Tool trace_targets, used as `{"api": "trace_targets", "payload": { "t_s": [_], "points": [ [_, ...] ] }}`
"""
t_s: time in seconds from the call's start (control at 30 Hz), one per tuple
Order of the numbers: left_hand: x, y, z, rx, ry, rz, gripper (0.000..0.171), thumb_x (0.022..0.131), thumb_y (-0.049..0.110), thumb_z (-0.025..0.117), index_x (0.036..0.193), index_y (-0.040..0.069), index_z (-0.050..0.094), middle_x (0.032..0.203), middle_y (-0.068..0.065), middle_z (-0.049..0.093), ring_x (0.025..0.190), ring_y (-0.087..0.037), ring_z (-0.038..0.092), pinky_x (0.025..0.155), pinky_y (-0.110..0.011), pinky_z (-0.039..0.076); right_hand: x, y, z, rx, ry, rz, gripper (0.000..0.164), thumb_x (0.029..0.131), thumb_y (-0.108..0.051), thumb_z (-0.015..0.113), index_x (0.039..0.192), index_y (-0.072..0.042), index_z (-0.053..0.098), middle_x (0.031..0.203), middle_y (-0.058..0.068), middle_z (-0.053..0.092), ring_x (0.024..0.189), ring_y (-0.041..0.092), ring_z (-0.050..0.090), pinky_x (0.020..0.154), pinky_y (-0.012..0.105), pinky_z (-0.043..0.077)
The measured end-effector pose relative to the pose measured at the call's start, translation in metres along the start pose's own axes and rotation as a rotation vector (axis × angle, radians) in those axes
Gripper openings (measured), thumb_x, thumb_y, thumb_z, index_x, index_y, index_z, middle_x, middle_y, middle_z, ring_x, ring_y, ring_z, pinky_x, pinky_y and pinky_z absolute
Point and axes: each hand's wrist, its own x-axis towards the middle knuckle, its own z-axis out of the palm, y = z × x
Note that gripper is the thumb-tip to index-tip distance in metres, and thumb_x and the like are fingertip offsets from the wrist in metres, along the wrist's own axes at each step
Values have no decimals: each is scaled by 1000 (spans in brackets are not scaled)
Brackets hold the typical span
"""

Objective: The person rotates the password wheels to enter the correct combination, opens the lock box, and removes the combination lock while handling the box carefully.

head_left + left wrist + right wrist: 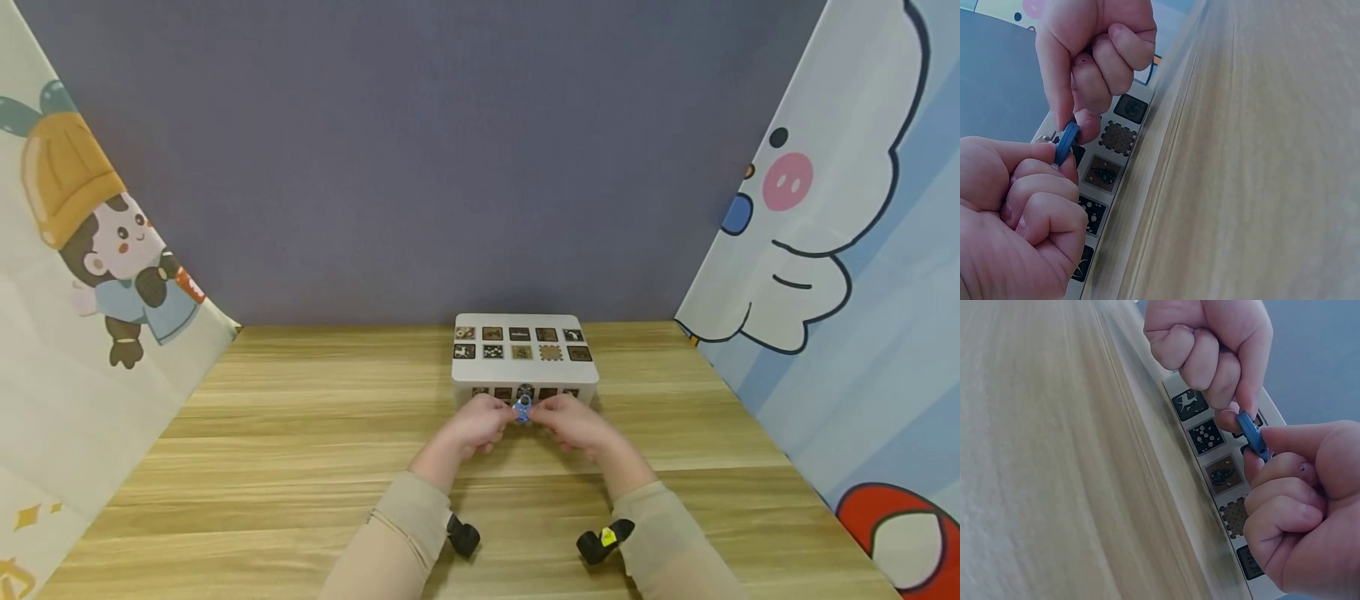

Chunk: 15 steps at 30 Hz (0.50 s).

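Note:
A small blue padlock (522, 409) with a metal shackle is at the front of a white box (525, 368), just below its latch (526, 389). My left hand (482, 419) pinches the padlock's left side between thumb and forefinger. From the other side, my right hand (573, 422) pinches it the same way. Both wrist views show the blue padlock body (1067, 144) edge-on between the fingertips, the other fingers curled in. Fingers hide part of the lock, and I cannot tell whether the shackle passes through the latch.
Dark and brown stamp-like pictures (521, 352) decorate the box's lid and front. The box stands at the back of a wood-grain table (315, 467), near a grey wall (435, 167). Cartoon-printed panels (112, 400) rise on both sides. Each wrist carries a black camera (463, 537).

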Motion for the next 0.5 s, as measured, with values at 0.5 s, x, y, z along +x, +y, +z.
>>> {"api": "trace_targets", "payload": {
  "t_s": [0.5],
  "points": [
    [1, -1, -1, 1, -13, 4, 24, 93, 19, 55, 101, 0, 67, 51, 6, 35, 40, -8, 30, 38, -22, 29, 3, 4, 1, 71, -32, -3, 34, 95, -23, 53, 101, 10, 60, 52, -4, 34, 40, 8, 24, 35, 21, 21]
  ]
}}
